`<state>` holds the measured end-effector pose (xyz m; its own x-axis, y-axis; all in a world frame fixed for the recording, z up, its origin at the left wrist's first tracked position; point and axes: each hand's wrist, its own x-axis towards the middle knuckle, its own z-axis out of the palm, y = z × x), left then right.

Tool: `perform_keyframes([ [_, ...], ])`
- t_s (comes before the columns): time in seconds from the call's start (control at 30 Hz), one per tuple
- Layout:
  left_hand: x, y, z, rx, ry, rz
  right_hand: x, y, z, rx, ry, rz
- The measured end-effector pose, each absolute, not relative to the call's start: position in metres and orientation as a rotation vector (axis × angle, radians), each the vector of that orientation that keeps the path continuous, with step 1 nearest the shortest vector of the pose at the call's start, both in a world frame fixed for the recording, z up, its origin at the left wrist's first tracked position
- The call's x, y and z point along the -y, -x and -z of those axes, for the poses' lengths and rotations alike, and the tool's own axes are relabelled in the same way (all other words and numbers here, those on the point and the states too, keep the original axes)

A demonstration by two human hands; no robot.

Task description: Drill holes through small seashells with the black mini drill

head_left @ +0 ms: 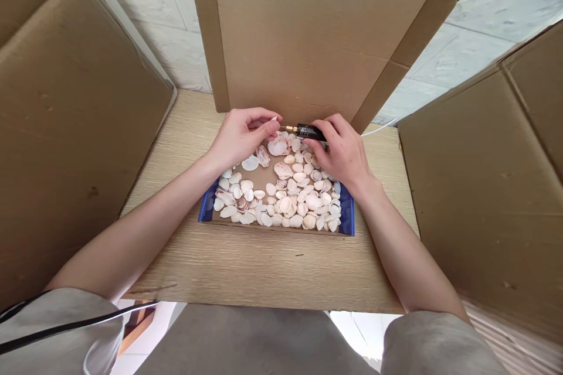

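Note:
My left hand (246, 132) pinches a small white seashell (274, 119) between thumb and fingertips, above the far edge of a shallow tray. In my right hand (341, 146) lies a small black electric drill (310, 131), its brass chuck (290, 128) and thin bit pointing left at the shell. Whether the bit touches the shell is too small to tell. Below both hands, the cardboard tray with blue ends (347, 214) holds many loose shells. A larger ribbed scallop shell (278, 146) and a flat white shell (250, 163) are near its far side.
The tray rests on a light wooden table (264, 269). Cardboard panels stand on the left (74, 105), at the back (316, 29) and on the right (488, 170). A white cable (380, 128) runs behind my right hand. Dark cord (65, 328) crosses the lower left.

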<state>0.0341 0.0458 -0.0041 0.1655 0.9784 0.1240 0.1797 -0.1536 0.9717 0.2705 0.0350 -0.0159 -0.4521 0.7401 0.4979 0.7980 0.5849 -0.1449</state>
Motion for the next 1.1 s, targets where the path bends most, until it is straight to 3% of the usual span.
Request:
perform_keyframes([
  [1.1, -0.0472, -0.0356, 0.0068, -1.167, -1.521, -1.105, -0.0333, -0.2720, 0.0147, 2.382, 1.151, 0.111],
])
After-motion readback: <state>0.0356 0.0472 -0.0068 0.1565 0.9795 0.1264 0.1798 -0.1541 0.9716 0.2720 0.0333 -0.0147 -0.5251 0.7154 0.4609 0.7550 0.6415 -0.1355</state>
